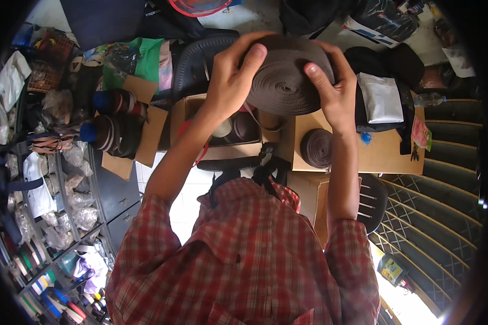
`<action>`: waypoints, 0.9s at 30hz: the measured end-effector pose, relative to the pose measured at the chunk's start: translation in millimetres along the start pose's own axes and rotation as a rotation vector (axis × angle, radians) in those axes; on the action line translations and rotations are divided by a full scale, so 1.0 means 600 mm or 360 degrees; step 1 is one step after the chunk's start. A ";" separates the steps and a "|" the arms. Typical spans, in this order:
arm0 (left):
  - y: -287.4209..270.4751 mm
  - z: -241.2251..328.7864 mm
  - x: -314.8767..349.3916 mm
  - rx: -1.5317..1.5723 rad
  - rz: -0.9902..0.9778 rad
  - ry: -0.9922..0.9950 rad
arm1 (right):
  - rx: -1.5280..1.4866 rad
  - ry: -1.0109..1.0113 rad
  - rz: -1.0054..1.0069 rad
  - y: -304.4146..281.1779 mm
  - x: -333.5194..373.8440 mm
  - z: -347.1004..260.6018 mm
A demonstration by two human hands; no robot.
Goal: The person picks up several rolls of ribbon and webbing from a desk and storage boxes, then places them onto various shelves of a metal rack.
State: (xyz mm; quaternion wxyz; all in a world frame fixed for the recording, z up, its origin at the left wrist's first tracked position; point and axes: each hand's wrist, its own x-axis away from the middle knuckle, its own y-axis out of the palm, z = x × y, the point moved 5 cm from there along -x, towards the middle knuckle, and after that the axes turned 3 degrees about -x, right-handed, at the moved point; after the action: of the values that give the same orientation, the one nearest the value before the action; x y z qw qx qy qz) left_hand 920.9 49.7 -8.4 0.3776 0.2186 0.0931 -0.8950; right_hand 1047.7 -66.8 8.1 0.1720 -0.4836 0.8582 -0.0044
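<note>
Between my two hands is a large roll of dark brown webbing (287,78), lifted above an open cardboard box (230,151). My left hand (234,73) grips its left side, thumb along the edge and fingers behind it. On the opposite side my right hand (333,89) clasps it, with the thumb pressing on the coiled face. A loose end of the strap (268,124) hangs below the roll. More rolls (245,128) lie inside the box. A smaller dark brown roll (316,148) rests on the cardboard surface near my right forearm.
At left, a flapped carton (143,157) holds dark rolls with blue ends. Shelves (65,238) of bagged items line the far left. A black chair (190,59) stands behind the open box. At right are a silvery-white packet (380,98) and a folding metal gate (434,216).
</note>
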 end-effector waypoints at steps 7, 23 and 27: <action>0.052 -0.038 -0.004 0.0057 0.0441 -0.0090 | -0.0478 -0.0252 0.0595 -0.071 0.032 0.017; 0.195 -0.053 0.024 0.0447 0.0515 -0.0453 | -0.0825 0.0153 0.0823 -0.145 0.103 0.066; 0.173 -0.063 -0.002 0.0063 0.0089 -0.0411 | -0.0671 0.0340 0.0345 -0.178 0.119 0.084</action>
State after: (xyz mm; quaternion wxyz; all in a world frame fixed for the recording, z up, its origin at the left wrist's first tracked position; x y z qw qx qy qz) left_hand 1008.1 -9.3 -41.4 0.4069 0.1114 0.0200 -0.9064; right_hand 1117.8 -175.3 -41.7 -0.0249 -0.4108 0.9003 0.1419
